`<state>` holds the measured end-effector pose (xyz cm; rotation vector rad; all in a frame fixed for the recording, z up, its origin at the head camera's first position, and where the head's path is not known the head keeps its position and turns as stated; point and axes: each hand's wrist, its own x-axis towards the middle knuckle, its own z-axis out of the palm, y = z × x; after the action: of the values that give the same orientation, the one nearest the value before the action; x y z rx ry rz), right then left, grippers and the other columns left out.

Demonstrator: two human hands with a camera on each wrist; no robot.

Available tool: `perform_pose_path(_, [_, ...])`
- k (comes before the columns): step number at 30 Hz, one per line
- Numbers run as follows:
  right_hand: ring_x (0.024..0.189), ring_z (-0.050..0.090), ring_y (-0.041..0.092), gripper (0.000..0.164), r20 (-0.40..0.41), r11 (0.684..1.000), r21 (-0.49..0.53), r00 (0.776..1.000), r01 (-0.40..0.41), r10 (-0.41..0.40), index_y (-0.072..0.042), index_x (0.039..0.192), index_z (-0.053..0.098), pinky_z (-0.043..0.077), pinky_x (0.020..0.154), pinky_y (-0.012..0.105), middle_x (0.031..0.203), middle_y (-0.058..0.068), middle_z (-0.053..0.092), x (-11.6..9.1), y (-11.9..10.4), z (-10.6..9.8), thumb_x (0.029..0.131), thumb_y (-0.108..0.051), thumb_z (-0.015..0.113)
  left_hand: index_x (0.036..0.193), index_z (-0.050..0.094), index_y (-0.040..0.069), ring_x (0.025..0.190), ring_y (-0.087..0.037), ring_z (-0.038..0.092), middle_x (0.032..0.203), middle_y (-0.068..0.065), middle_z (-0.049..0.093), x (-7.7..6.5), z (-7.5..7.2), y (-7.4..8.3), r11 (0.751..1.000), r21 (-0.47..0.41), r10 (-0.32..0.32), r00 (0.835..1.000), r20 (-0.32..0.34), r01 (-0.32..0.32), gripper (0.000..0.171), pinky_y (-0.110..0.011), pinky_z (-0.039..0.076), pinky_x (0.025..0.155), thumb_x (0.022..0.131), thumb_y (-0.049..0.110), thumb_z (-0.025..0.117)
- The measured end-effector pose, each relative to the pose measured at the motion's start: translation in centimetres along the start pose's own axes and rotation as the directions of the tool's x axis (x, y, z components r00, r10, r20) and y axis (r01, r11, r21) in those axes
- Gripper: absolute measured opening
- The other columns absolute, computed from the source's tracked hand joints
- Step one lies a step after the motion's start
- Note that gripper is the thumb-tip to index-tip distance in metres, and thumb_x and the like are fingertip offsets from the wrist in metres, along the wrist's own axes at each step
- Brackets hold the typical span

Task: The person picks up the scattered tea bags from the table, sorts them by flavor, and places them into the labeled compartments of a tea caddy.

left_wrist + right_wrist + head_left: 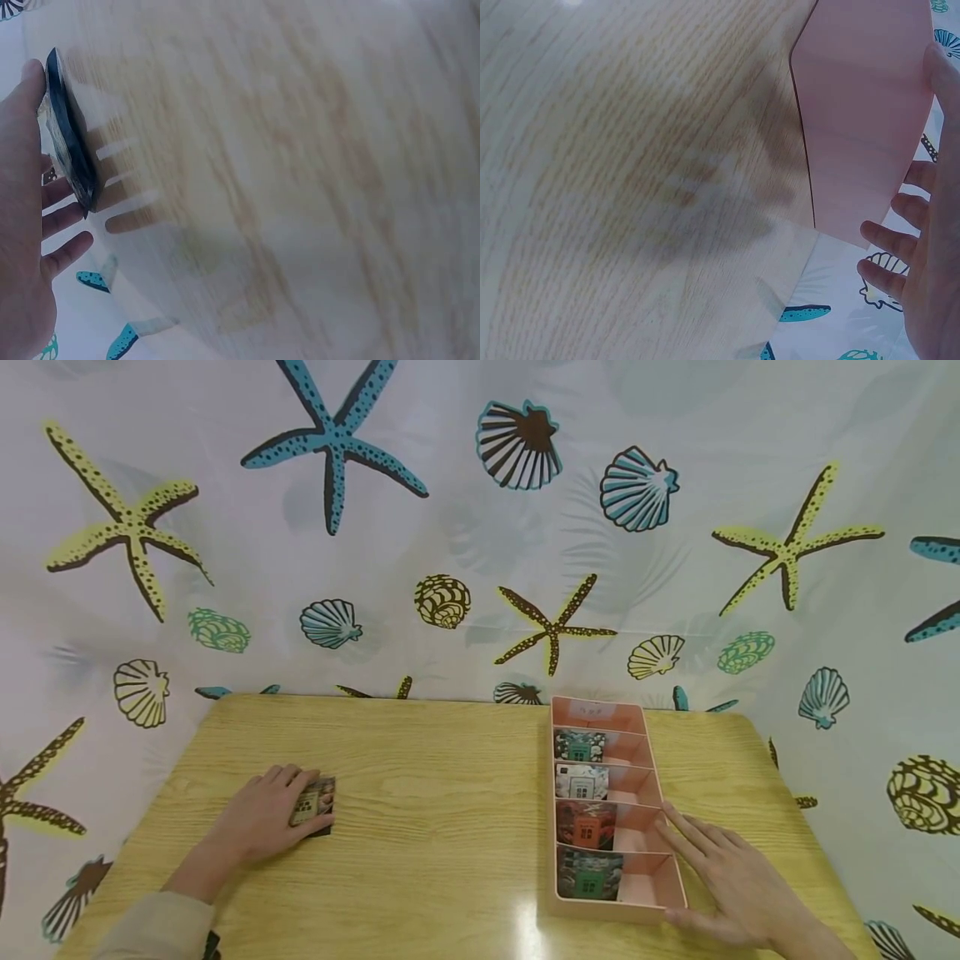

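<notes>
On the left of the table, my left hand (262, 814) holds a small dark sachet (321, 797) with a tan label, thumb at its near edge and fingers at the far side. In the left wrist view the sachet (69, 131) appears edge-on between thumb and fingers, close over the wood. My right hand (738, 881) touches the right side of a pink divided box (615, 908), fingers extended along its wall and thumb at the near corner. The box's outer wall (866, 112) fills much of the right wrist view beside the fingertips.
In the box stand a green-labelled sachet (581, 746), a white one (582, 783), a red one (587, 827) and a dark green one (590, 875), each in its own compartment. The farthest compartment (600, 717) has a white label. A patterned curtain (450, 543) hangs behind the wooden table (435, 793).
</notes>
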<state>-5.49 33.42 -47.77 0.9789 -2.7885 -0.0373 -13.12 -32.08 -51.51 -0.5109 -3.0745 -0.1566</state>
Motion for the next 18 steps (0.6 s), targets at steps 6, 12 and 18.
perform_pose_path(6, [0.133, 0.063, 0.031, 0.103, 0.000, 1.000, -0.004, 1.000, -0.001, 0.001, -0.013, 0.159, 0.047, 0.057, 0.098, 0.053, 0.167, 0.013, 0.045, -0.03, 0.03, 0.00, 0.083, -0.080, 0.064, 0.147, 0.055, 0.006, 0.129, -0.045, 0.059, 0.139, -0.023, 0.061, 0.00, 0.20, -0.15, 1.000, 0.016, -0.002, 1.000, 0.001, 0.002, 0.084, -0.065, 0.049, 0.104, 0.095, 0.072, 0.062])
perform_pose_path(12, [0.131, 0.064, 0.031, 0.104, -0.005, 1.000, 0.009, 1.000, 0.000, 0.000, -0.013, 0.160, 0.046, 0.056, 0.098, 0.053, 0.168, 0.012, 0.043, -0.03, 0.13, 0.15, 0.083, -0.079, 0.065, 0.146, 0.055, 0.006, 0.127, -0.047, 0.058, 0.137, -0.023, 0.061, -0.10, 0.37, -0.35, 1.000, 0.023, -0.007, 1.000, 0.001, 0.007, 0.086, -0.065, 0.048, 0.105, 0.094, 0.074, 0.061])
perform_pose_path(18, [0.132, 0.063, 0.031, 0.103, -0.006, 1.000, 0.007, 1.000, -0.002, 0.002, -0.013, 0.160, 0.046, 0.056, 0.099, 0.053, 0.167, 0.012, 0.044, -0.04, 0.12, 0.21, 0.083, -0.079, 0.065, 0.145, 0.056, 0.007, 0.124, -0.046, 0.059, 0.133, -0.021, 0.062, 0.09, 0.47, -0.38, 0.999, 0.044, -0.002, 1.000, 0.000, 0.002, 0.087, -0.064, 0.048, 0.105, 0.093, 0.076, 0.061])
